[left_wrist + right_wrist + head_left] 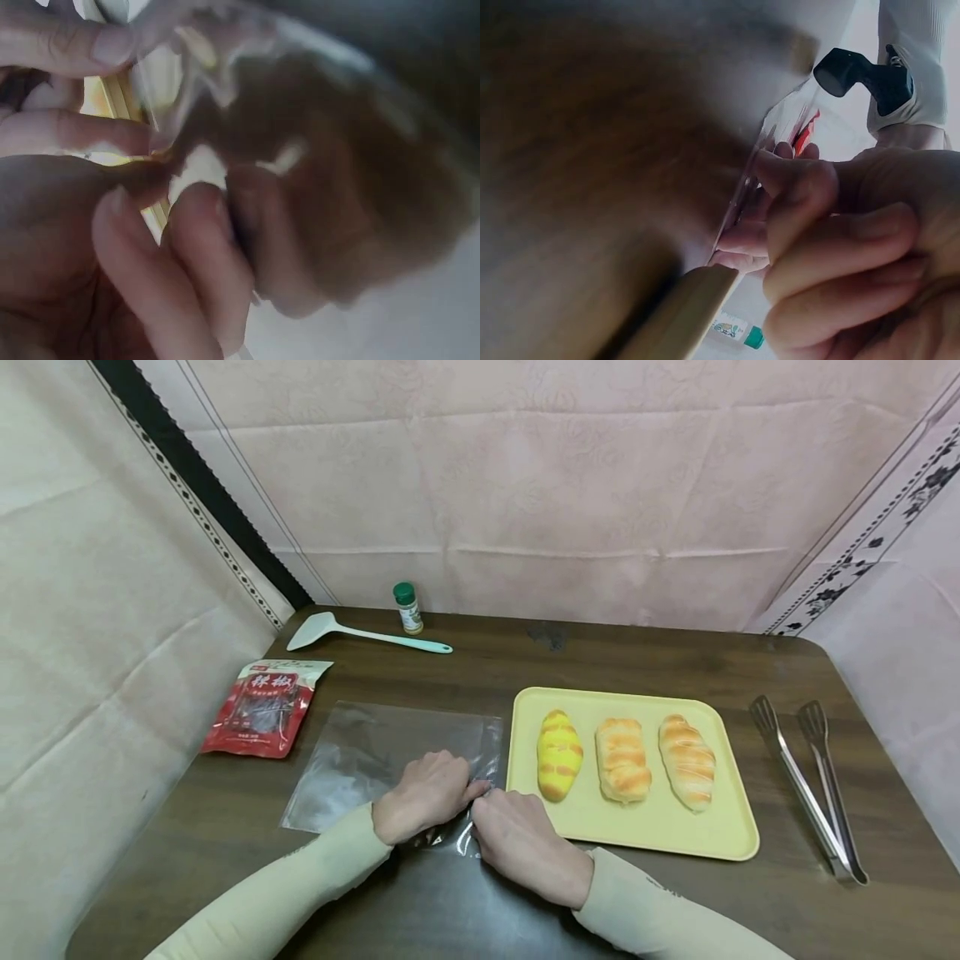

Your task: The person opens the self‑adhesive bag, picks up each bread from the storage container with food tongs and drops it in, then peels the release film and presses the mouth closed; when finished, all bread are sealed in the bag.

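A clear plastic bag (405, 735) lies flat on the table in front of the person. At its near right corner, the left hand (427, 789) pinches the bag's edge with thumb and finger. Close beside it, the right hand (525, 843) grips the same edge with its fingers curled, as the right wrist view also shows. In the left wrist view, glossy film (330, 150) spreads over the fingers. Right of the hands is a pale yellow tray (585, 822) holding a yellow bread roll (559, 756) and two golden-brown ones (622, 760).
Metal tongs (806, 792) lie spread on the table's right side. A red and white food pouch (262, 710) sits at the left. Toward the back edge are a pale green spatula (375, 635) and a small green-capped jar (408, 610). Cloth walls (525, 485) surround the table.
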A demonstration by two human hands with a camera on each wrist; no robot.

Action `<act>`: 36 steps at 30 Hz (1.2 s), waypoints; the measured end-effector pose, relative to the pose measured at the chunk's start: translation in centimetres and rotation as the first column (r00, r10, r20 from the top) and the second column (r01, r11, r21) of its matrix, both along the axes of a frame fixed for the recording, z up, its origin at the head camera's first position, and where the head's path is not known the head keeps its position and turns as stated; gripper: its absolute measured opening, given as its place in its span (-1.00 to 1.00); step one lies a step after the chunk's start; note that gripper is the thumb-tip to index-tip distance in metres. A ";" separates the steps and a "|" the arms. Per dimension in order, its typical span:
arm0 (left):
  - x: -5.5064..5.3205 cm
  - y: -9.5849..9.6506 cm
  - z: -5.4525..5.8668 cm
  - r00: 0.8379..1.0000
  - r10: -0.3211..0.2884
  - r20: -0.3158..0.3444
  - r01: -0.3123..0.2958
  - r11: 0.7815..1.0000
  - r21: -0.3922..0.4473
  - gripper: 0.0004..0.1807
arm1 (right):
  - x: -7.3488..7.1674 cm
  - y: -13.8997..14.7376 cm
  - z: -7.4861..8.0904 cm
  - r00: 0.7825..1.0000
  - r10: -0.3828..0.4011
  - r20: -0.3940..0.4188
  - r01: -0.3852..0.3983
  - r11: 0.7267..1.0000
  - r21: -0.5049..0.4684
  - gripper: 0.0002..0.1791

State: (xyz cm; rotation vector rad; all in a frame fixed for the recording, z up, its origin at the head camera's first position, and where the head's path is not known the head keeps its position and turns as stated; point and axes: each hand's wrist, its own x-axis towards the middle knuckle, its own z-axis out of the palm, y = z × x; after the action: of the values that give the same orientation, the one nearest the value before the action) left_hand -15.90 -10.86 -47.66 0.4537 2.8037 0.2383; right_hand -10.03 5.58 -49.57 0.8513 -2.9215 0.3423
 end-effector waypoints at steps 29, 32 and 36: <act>2.3 -1.6 3.0 0.933 -0.069 -0.354 0.128 0.981 0.146 -0.71 | 1.6 -0.2 6.1 0.981 0.060 -0.184 -0.049 0.997 0.062 -0.88; 3.0 -1.6 4.3 0.921 -0.074 -0.381 0.142 0.978 0.152 -0.72 | 1.9 -0.3 7.4 0.977 0.091 -0.195 -0.067 0.990 0.125 -0.74; 3.7 -1.4 6.2 0.920 -0.070 -0.386 0.142 0.977 0.161 -0.69 | 1.8 -0.4 7.6 0.980 0.130 -0.151 -0.100 0.976 0.194 -0.67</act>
State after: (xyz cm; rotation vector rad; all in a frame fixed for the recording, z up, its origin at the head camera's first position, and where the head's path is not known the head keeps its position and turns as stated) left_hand -12.20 -12.23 -41.45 0.7692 3.1316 0.4344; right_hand -8.28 5.15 -41.95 1.0238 -2.7897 0.0041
